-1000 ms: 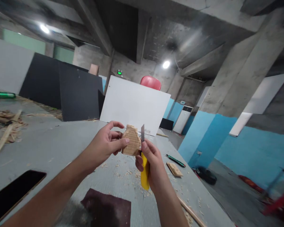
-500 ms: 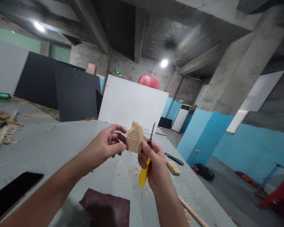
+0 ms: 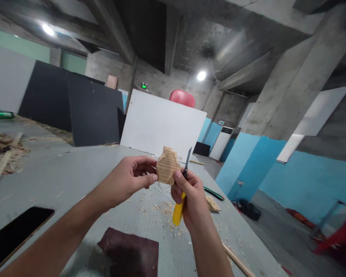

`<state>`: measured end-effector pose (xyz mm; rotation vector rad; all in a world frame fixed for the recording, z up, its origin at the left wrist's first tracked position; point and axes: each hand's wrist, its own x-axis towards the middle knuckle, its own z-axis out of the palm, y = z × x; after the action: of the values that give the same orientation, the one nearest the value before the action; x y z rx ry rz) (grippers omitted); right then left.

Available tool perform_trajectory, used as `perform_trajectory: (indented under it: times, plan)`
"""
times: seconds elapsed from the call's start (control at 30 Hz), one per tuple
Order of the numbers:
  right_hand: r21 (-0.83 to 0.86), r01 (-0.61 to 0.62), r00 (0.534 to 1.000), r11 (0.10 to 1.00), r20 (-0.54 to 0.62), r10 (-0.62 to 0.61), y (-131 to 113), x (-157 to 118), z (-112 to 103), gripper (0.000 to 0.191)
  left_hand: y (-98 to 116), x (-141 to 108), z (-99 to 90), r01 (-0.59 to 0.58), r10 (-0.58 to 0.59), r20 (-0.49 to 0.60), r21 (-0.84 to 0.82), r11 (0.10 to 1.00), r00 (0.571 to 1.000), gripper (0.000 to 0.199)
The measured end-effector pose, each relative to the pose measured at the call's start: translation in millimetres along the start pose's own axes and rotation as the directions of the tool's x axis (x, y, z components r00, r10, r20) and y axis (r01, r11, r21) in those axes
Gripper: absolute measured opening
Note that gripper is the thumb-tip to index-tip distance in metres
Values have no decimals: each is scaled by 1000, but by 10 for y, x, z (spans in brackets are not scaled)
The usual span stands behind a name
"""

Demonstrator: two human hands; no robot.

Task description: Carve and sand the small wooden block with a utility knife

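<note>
Two grips (image 3: pixel 132 177) (image 3: pixel 192 192), one woodblock (image 3: pixel 167 167), one knife (image 3: pixel 178 211)

Passing room left, between phone (image 3: pixel 21 234) and wood scraps (image 3: pixel 15 154); right — the yellow knife (image 3: pixel 178 214) obstructs.

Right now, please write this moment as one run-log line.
Left hand: at left edge of wooden piece | Right hand: holds wooden piece and yellow-handled knife, blade up | Table: wood shavings

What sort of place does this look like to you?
Probably a makeshift woodworking space: wood shavings litter the grey table, the right hand holds a yellow-handled knife, and bare concrete beams run overhead.
</note>
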<state>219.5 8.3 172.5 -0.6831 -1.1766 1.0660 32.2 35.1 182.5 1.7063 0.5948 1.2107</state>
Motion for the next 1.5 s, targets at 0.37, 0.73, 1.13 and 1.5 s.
perform_trajectory:
  times: [0.37, 0.73, 1.13, 1.5]
  plan:
    - [-18, 21, 1000, 1000, -6, -21, 7, 3, 1, 40, -3, -11, 24, -9, 10, -8, 163, 987, 1000, 22]
    - [-14, 15, 1000, 1000, 9, -15, 58, 2, 21, 36, 66, -79, 47, 34, -41, 20, 286, 958, 999, 25]
    - [-78, 34, 999, 996, 39, -31, 100, -25, 103, 39, 31, -60, 6, 9, 24, -69, 442, 897, 997, 15]
    - [-22, -14, 1000, 1000, 4, 14, 125, -10, 102, 44, 37, -95, 30, 21, -34, 37, 298, 954, 999, 15]
